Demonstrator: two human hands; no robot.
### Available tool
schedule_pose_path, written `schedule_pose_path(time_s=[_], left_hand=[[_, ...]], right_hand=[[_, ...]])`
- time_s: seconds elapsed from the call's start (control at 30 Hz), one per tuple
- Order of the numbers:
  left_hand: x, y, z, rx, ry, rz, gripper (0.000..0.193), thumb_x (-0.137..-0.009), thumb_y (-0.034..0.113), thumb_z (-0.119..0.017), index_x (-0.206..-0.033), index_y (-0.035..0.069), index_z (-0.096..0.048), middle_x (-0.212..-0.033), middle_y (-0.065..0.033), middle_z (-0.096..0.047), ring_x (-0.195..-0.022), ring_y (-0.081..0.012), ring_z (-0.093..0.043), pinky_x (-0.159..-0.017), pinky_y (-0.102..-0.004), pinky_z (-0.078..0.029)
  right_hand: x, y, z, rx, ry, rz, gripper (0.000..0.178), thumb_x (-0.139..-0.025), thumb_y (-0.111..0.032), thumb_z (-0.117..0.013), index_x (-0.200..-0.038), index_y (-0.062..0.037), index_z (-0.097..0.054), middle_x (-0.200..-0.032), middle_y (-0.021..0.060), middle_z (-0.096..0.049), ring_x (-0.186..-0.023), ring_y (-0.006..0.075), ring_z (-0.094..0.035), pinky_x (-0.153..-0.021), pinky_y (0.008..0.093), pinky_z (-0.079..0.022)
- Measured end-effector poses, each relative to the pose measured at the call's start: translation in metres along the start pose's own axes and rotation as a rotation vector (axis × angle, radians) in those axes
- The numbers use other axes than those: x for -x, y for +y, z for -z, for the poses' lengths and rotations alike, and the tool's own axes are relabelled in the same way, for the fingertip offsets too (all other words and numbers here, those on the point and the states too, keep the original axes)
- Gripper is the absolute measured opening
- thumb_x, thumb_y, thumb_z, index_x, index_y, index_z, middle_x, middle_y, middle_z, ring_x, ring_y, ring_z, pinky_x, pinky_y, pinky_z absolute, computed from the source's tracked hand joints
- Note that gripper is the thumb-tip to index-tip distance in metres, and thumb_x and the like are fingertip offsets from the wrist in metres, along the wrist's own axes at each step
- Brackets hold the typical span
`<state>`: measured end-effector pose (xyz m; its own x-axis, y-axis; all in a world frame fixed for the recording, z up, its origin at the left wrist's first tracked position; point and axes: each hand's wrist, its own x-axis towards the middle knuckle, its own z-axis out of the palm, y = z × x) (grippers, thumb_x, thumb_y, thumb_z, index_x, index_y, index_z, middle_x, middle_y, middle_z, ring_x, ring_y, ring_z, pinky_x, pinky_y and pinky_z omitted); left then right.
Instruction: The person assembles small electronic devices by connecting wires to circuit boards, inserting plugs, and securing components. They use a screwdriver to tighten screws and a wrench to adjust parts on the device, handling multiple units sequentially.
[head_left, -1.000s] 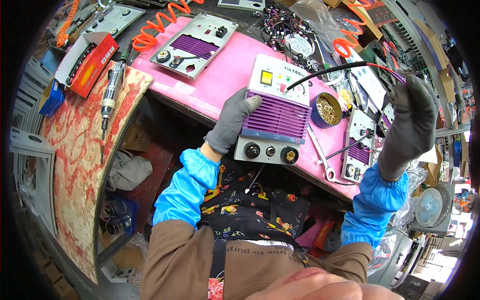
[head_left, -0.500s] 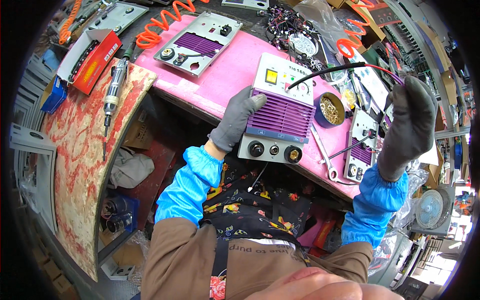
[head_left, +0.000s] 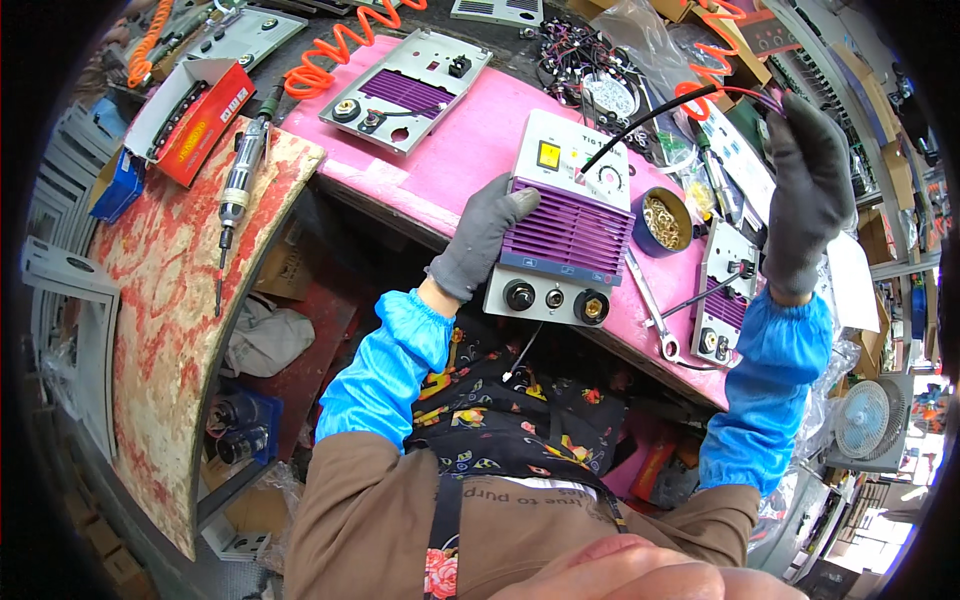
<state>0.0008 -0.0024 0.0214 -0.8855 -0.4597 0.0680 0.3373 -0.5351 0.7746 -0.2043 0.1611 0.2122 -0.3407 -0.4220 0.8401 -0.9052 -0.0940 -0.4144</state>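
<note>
We have a purple-and-white panel [head_left: 566, 235] tilted at the near edge of the pink table [head_left: 430, 185], its lower part jutting past that edge. Our gloved left hand [head_left: 483, 235] is curled around the panel's left side, thumb on the front. A black cable [head_left: 650, 116] rises from the panel's face toward our gloved right hand [head_left: 808, 190], its fingertips pinched together on the thin wires [head_left: 745, 92] at the cable's end. Right of the panel we see a bowl [head_left: 643, 238] of metal rings and a wrench [head_left: 648, 300]; a second panel [head_left: 405, 95] lies farther back, leftward.

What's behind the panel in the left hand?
Pink bench top shows beyond the panel, and a thin cable hangs below it; the panel's back faces away, hidden.
</note>
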Motion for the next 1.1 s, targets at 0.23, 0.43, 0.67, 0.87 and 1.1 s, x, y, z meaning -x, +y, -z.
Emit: schedule_pose_path(time_s=[0.23,0.43,0.67,0.87,1.1], left_hand=[[-0.002,-0.004,0.009,-0.085,-0.002,0.011,0.043,-0.099,0.023,-0.055,-0.133,-0.003,-0.051,-0.121,-0.0133,-0.063,-0.107,-0.0181,-0.063,-0.095,-0.0314,-0.052],[0.002,-0.001,0.004,-0.042,-0.03,-0.018,0.042,-0.1,0.023,-0.055,-0.132,-0.003,-0.051,-0.121,-0.0129,-0.063,-0.108,-0.0185,-0.063,-0.096,-0.0323,-0.051],[0.018,0.03,-0.031,-0.168,0.024,-0.23,0.051,-0.097,0.028,-0.063,-0.133,-0.005,-0.05,-0.122,-0.0123,-0.063,-0.108,-0.0167,-0.061,-0.096,-0.0316,-0.049],[0.033,0.042,-0.062,-0.643,0.037,-0.386,0.061,-0.089,0.034,-0.076,-0.127,-0.007,-0.052,-0.112,-0.0116,-0.068,-0.095,-0.0149,-0.065,-0.084,-0.0308,-0.053],[0.048,0.016,-0.077,-0.933,0.004,-0.478,0.039,-0.087,0.034,-0.075,-0.108,0.002,-0.064,-0.074,-0.0106,-0.065,-0.063,-0.0239,-0.064,-0.06,-0.0341,-0.051]], right_hand=[[-0.006,0.01,0.0,-0.043,-0.101,-0.014,0.024,-0.089,-0.002,-0.072,-0.112,-0.0039,-0.07,-0.107,0.0045,-0.068,-0.098,0.0131,-0.065,-0.084,0.0257,-0.054],[0.054,-0.031,0.0,-0.046,-0.253,-0.195,0.023,-0.089,0.004,-0.069,-0.112,0.0015,-0.067,-0.109,0.0071,-0.064,-0.098,0.014,-0.065,-0.087,0.0264,-0.054],[0.09,-0.066,0.02,-0.103,-0.064,-0.465,0.035,-0.093,0.005,-0.063,-0.128,0.003,-0.061,-0.109,0.0091,-0.066,-0.098,0.0145,-0.065,-0.086,0.027,-0.055],[0.102,-0.081,0.013,-0.218,-0.02,-0.494,0.025,-0.09,0.008,-0.063,-0.115,0.0034,-0.063,-0.104,0.0102,-0.069,-0.091,0.0157,-0.067,-0.083,0.0283,-0.055],[0.103,-0.074,-0.018,-0.449,-0.082,-0.71,0.027,-0.09,0.005,-0.064,-0.117,0.0051,-0.063,-0.101,0.011,-0.07,-0.088,0.0168,-0.068,-0.08,0.0296,-0.057]])
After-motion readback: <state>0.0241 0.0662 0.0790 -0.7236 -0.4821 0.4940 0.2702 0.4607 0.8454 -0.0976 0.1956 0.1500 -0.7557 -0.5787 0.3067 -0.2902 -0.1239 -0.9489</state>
